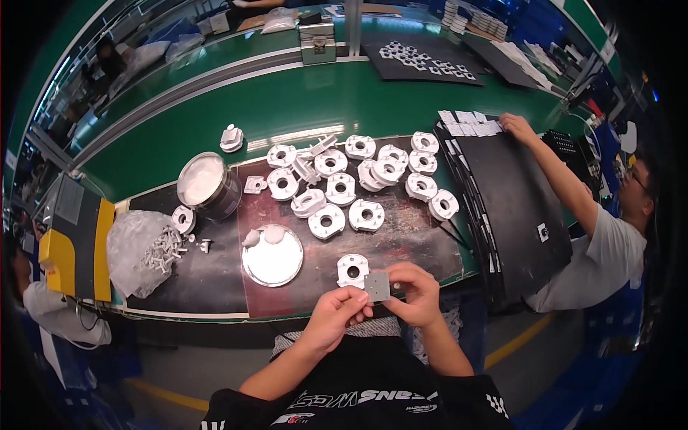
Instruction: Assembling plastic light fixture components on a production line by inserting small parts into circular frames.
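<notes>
A grey plate (377, 287) is above the bench's near edge, pinched between the left hand (335, 315) and right hand (418, 295). Just beyond lies a white ring (352, 262); farther, more rings (340, 188). Leftward are a lid (274, 262), farther a can (228, 193), then a bag (129, 247) at far left.

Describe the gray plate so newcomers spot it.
From the green workbench, look to its near edge. There, held between the wearer's left hand and right hand, is the gray plate. It is flat and square, unlike the rounded white parts beyond.
</notes>
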Available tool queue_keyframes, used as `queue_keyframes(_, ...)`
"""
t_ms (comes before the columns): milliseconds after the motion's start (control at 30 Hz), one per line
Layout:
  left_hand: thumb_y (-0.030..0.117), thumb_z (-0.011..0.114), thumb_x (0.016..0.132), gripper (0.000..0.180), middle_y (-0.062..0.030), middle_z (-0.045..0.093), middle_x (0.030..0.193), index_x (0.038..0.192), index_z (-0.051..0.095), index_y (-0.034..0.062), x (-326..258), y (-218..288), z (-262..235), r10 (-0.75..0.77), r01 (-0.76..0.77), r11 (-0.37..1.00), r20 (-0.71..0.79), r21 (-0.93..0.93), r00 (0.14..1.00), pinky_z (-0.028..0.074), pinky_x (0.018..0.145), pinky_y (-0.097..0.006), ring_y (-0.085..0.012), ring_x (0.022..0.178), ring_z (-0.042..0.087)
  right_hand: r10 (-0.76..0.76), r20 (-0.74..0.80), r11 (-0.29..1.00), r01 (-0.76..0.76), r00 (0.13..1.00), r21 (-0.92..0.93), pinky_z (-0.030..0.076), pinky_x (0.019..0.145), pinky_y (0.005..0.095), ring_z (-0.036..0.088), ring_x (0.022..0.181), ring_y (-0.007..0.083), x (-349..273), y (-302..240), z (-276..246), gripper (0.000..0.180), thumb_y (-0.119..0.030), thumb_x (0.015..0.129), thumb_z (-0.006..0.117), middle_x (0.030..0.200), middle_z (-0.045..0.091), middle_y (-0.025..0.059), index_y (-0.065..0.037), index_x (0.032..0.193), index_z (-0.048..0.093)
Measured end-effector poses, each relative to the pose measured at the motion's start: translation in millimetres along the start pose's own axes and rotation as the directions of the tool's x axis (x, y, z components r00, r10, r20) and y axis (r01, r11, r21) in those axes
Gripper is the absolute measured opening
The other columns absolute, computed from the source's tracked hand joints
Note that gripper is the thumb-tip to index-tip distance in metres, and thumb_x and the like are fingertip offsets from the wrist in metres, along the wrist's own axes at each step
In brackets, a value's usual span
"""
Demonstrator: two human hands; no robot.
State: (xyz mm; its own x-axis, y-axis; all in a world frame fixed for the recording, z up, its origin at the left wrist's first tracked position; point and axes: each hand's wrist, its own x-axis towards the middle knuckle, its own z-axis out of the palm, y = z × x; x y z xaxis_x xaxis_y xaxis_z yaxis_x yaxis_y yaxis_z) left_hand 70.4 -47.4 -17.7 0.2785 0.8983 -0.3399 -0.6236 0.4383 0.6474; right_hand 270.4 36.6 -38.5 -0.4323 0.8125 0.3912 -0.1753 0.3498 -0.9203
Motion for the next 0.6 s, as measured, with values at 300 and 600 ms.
queue_keyframes(300, 0.014, 0.067, 0.103, 0.016, 0.0019, 0.069, 0.082, 0.100, 0.070, -0.0011, -3.2, 2.9, -6.0, 0.414, -0.215, 0.688, -0.131, 0.693, 0.901, 0.040, 0.061, -0.020, -0.0001, 0.070, 0.051, -0.128, 0.464, 0.706, 0.409, 0.877, -0.578, 0.048, 0.100, 0.0458, 0.066, 0.117, 0.0302, 51.8, -40.6, -1.3, 0.039, -0.018, 0.075, 0.087, 0.125, 0.070, 0.0066, -0.010, 0.111, 0.074)
queue_keyframes(600, 0.021, 0.084, 0.086, 0.046, -0.0130, 0.070, 0.109, 0.123, 0.065, 0.0007, 10.2, 0.3, -35.6, 0.646, -0.232, 0.335, -0.043, 0.913, 0.762, 0.052, 0.083, -0.035, -0.0229, 0.095, 0.065, -0.068, 0.445, 0.809, 0.311, 0.893, -0.500, 0.053, 0.096, 0.0412, 0.070, 0.110, 0.0300, 66.2, -17.9, 0.3, 0.038, -0.012, 0.080, 0.085, 0.120, 0.074, 0.0091, -0.007, 0.116, 0.073)
